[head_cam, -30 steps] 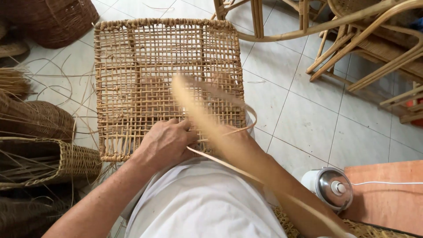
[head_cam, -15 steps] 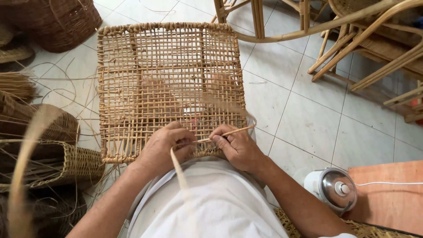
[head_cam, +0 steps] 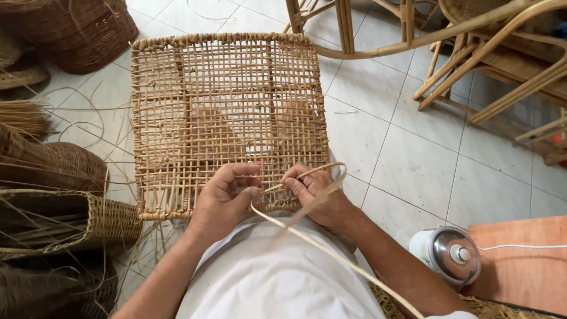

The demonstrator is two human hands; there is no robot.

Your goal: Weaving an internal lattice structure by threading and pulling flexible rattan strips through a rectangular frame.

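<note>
Wicker workshop: baskets and loose cane strands on tiled floor, rattan chair frames stacked.

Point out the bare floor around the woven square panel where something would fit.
Free: white tiled floor between the square open-weave cane panel, the bent rattan chair frames and the round white-and-steel appliance. Crowded: left side, with brown wicker baskets and loose cane strands. Both hands, left and right, fill the near edge.

The strand runs off the near edge, its end out of sight. The left hand and right hand cover the mat's near edge. Chair frames far right and baskets left are cut off.
</note>
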